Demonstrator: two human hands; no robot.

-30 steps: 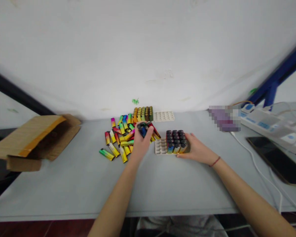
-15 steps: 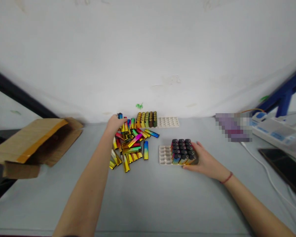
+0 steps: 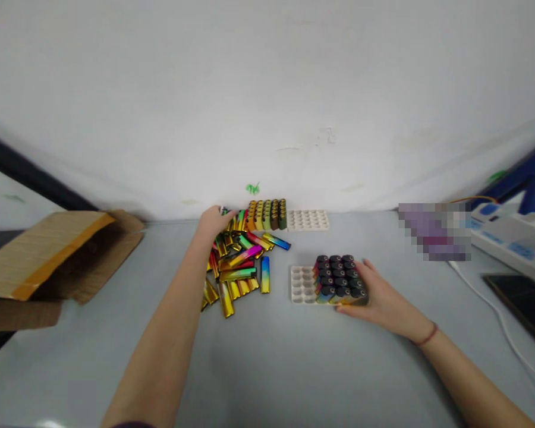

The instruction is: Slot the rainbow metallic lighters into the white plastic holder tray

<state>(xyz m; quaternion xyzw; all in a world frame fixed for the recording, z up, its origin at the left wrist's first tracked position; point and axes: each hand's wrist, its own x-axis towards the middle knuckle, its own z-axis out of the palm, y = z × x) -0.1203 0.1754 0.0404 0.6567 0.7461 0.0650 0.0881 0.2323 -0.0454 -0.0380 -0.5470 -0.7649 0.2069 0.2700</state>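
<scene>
A pile of shiny, rainbow and gold lighters (image 3: 243, 257) lies left of centre on the grey table. At its back edge my left hand (image 3: 213, 221) is closed, with lighter ends showing by the thumb; its fingers are partly hidden. My right hand (image 3: 378, 297) wraps round the right end of a white tray (image 3: 297, 285) with round hollows. Several black-topped lighters (image 3: 339, 279) stand upright in rows in that tray, against my right palm. The tray's left columns of hollows show bare.
Behind the pile stands a block of upright lighters (image 3: 267, 215), beside a second white tray (image 3: 307, 220) against the wall. An open cardboard box (image 3: 62, 252) lies at left. A power strip (image 3: 512, 238), a dark phone (image 3: 521, 306) and a white cable (image 3: 485, 303) are at right.
The view has shifted slightly. My left hand has moved a little rightward along the pile's back, and the blue lighter end beside it no longer shows. My right hand stays on the tray.
</scene>
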